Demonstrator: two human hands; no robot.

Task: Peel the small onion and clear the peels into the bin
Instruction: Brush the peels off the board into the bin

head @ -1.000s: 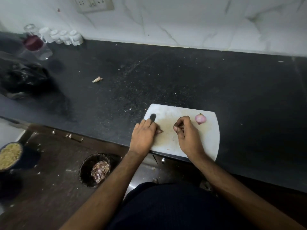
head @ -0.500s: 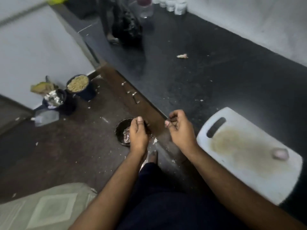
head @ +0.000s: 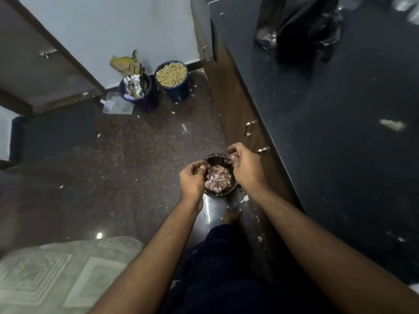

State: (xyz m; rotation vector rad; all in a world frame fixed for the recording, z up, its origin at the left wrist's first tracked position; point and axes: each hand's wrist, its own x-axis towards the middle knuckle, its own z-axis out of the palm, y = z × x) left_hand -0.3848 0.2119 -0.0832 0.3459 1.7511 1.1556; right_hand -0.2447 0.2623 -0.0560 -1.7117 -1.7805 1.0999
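Purplish onion peels (head: pixel 218 179) fill the small dark bin (head: pixel 218 194) on the floor, directly below and between both hands. Left hand (head: pixel 192 179) has its fingers curled, thumb meeting fingertips in a pinching grip; whether any peel is caught in it I cannot tell. Right hand (head: pixel 246 167) is likewise curled above the bin's far rim, its contents hidden. The step looks like dropping peels into the bin. Next, the fingers need to spread over the opening. The onion itself is out of view; the counter (head: pixel 340 143) lies beyond the right hand.
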